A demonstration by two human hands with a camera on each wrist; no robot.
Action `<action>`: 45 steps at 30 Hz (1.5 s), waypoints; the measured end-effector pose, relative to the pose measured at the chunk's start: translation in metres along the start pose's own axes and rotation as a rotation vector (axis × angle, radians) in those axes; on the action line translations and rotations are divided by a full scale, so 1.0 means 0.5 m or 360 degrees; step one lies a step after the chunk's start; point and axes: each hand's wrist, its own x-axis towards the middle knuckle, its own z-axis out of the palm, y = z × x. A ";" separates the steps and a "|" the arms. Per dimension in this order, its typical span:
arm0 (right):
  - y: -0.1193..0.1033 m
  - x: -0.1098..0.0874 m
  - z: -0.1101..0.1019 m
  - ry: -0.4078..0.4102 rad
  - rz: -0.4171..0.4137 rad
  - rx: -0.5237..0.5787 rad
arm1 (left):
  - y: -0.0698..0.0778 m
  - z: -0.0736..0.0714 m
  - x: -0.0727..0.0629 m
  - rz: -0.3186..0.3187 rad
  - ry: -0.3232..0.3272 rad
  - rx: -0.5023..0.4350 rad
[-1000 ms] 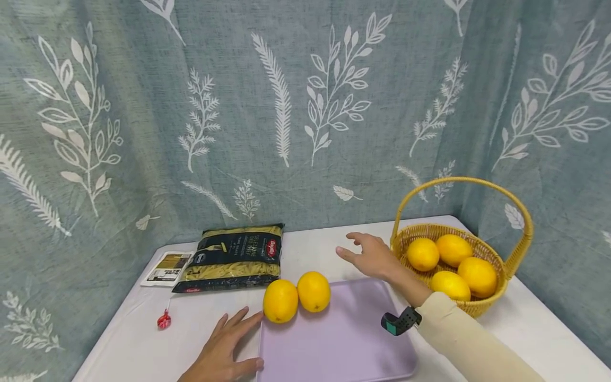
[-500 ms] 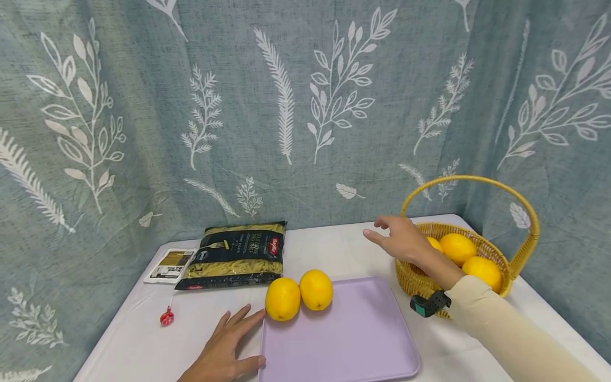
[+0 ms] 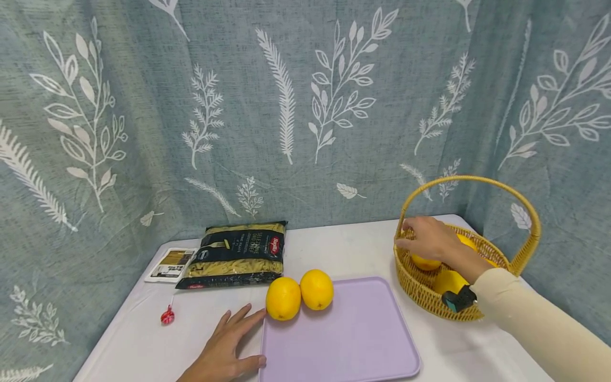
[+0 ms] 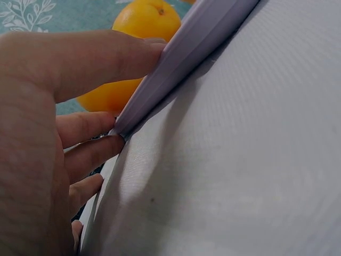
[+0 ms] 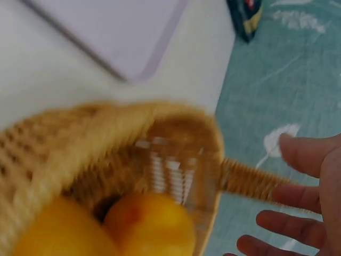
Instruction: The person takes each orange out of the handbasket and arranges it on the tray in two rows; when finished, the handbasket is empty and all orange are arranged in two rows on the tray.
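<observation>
My left hand rests at the left edge of a lilac tray, its fingers spread. In the left wrist view the thumb and fingertips touch the tray's rim. Two oranges, one at the back left corner and one to its right, sit side by side on the tray. Over a wicker basket hovers my right hand, fingers apart and holding nothing. An orange lies below it; more oranges in the basket are partly hidden by the hand and forearm.
A bag of pasta lies behind the tray, overlapping a small white packet. A red lollipop is on the white table at the left. The basket's tall handle arches above it. A patterned curtain hangs behind.
My right hand has moved right, from above the table behind the tray to over the basket. The left hand stays at the tray's edge.
</observation>
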 end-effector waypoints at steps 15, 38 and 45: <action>0.117 -0.006 0.031 -0.0150 0.0181 0.0051 | 0.004 -0.002 0.006 -0.0065 -0.0057 0.0010; 0.127 0.008 0.060 -0.0359 0.0503 0.0875 | -0.005 0.004 0.002 -0.0019 -0.0034 -0.0035; 0.124 0.015 0.072 -0.0294 0.0537 0.1010 | -0.002 -0.001 0.003 -0.0029 -0.0039 -0.0051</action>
